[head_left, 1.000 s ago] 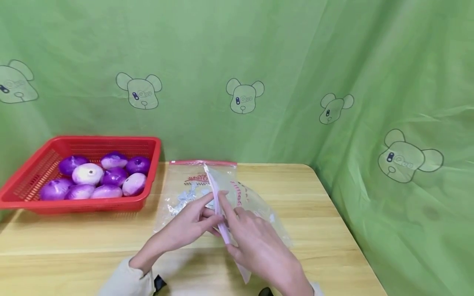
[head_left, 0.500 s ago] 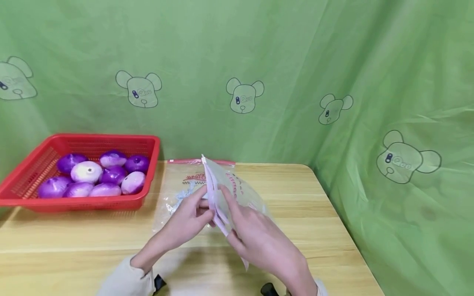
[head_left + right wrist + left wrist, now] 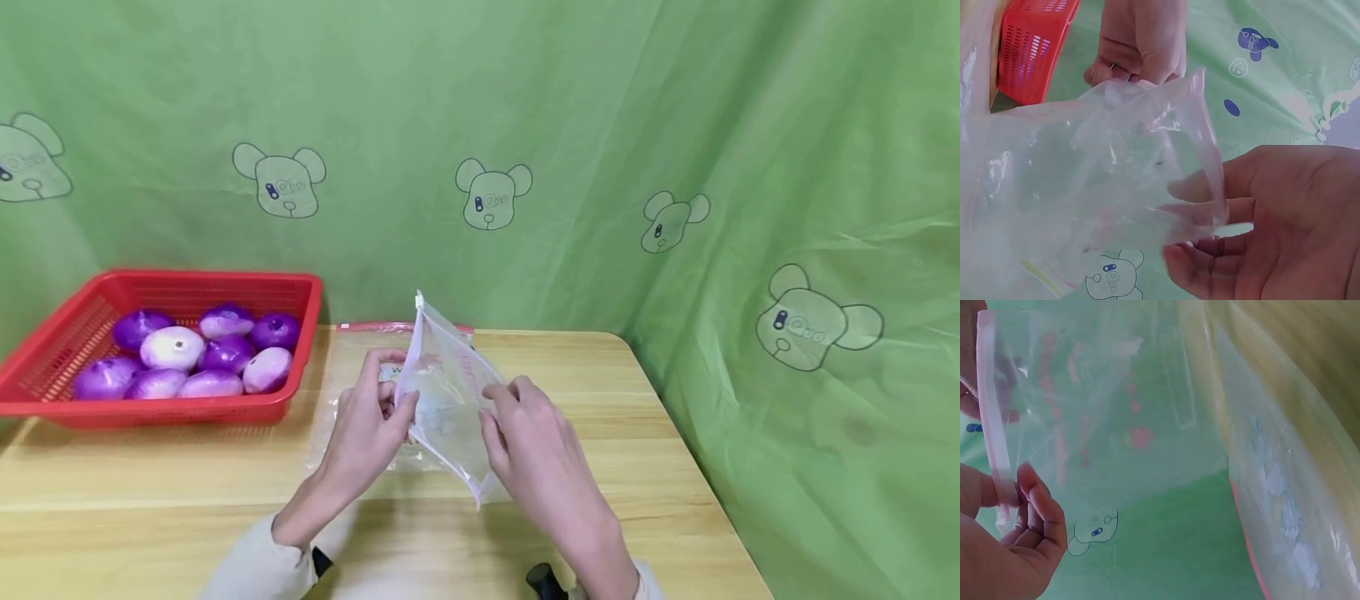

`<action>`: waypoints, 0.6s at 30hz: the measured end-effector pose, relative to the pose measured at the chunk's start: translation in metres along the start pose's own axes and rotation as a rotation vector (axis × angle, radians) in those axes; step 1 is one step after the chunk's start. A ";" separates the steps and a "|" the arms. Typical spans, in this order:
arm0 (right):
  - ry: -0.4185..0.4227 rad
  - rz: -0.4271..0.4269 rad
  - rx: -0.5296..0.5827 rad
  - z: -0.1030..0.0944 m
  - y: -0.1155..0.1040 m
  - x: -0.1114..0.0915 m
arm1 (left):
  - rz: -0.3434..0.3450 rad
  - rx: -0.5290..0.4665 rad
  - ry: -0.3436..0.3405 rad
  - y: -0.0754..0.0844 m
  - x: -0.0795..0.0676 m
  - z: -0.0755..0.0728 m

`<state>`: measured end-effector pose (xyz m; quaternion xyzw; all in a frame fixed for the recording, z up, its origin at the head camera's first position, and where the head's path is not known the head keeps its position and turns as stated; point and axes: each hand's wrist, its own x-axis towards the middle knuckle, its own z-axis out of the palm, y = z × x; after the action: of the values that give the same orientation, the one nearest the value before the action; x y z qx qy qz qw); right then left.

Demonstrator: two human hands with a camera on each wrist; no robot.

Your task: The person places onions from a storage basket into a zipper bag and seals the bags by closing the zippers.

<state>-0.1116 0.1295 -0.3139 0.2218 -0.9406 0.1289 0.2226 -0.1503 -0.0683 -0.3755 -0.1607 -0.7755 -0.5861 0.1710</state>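
A clear zip bag (image 3: 453, 392) with a white slider stands tilted above the table between my hands, its mouth spread apart into a diamond. My left hand (image 3: 363, 437) pinches the left lip of the mouth between thumb and fingers. At the opposite lip my right hand (image 3: 543, 458) grips the plastic, with thumb and fingers on either side of the edge in the right wrist view. Pink printing (image 3: 1054, 412) shows on the bag's side in the left wrist view. Behind it, a second clear bag (image 3: 352, 343) with a red zip strip lies flat, partly covered by the first.
On the left stands a red plastic basket (image 3: 150, 408) holding several purple onions (image 3: 228, 354). A green curtain (image 3: 390, 167) with mouse-head drawings hangs behind and to the right of the wooden table (image 3: 600, 400).
The zip bag's lips were close together and are now spread wide. My hands have moved apart, the left one leftward and the right one rightward, and the bag's top end has risen.
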 end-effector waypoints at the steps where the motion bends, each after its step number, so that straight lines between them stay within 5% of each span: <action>1: 0.004 0.023 -0.001 0.000 0.000 0.000 | 0.019 0.029 0.004 -0.001 0.000 0.000; 12: 0.041 0.202 -0.038 -0.009 0.017 0.002 | 0.084 0.359 0.025 -0.004 0.003 -0.009; 15: 0.028 0.188 -0.056 -0.008 0.019 0.001 | 0.206 0.415 0.001 -0.007 0.004 -0.011; 18: 0.001 0.155 -0.070 -0.004 0.015 0.001 | 0.423 0.497 -0.039 -0.008 0.002 -0.010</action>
<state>-0.1177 0.1437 -0.3120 0.1402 -0.9588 0.1126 0.2200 -0.1554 -0.0803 -0.3789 -0.2827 -0.8475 -0.3271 0.3080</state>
